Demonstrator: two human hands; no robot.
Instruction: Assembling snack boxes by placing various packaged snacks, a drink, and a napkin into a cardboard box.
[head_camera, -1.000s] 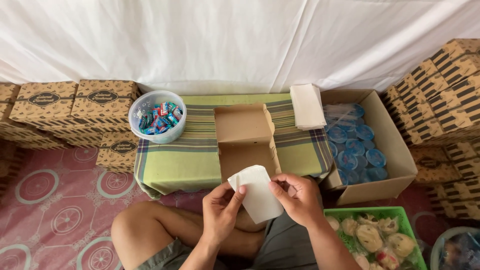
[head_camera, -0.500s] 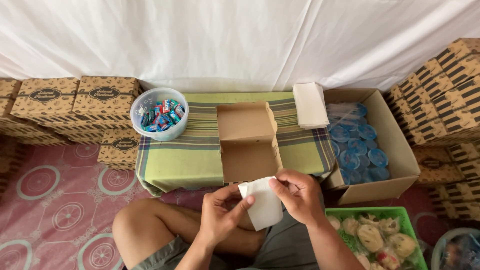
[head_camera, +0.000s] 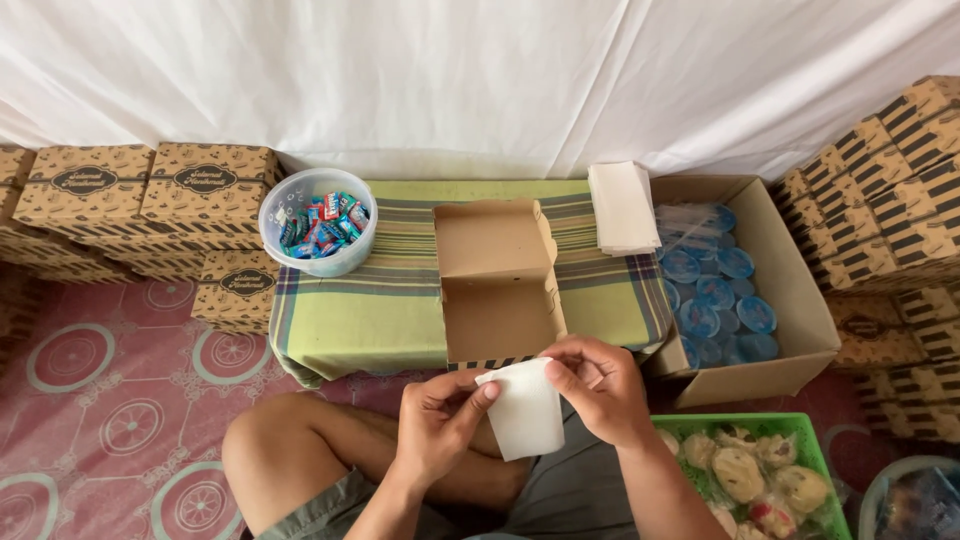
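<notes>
Both of my hands hold a white paper sheet (head_camera: 525, 415) over my lap. My left hand (head_camera: 440, 420) pinches its upper left corner, and my right hand (head_camera: 595, 385) grips its top right edge. The sheet hangs down, slightly curled. Just beyond my hands an open brown cardboard box (head_camera: 497, 280) lies on a green striped cloth (head_camera: 390, 300), its lid flipped back and nothing inside.
A clear tub of wrapped candies (head_camera: 318, 233) and a stack of white paper sheets (head_camera: 622, 207) sit on the cloth. A carton of blue-lidded cups (head_camera: 725, 290) is at right. A green basket of pastries (head_camera: 755, 475) sits near my right knee. Closed printed boxes are stacked at left (head_camera: 150, 190) and right (head_camera: 885, 190).
The white sheet has come lower and closer to my lap, and both hands have shifted their grip along its top edge.
</notes>
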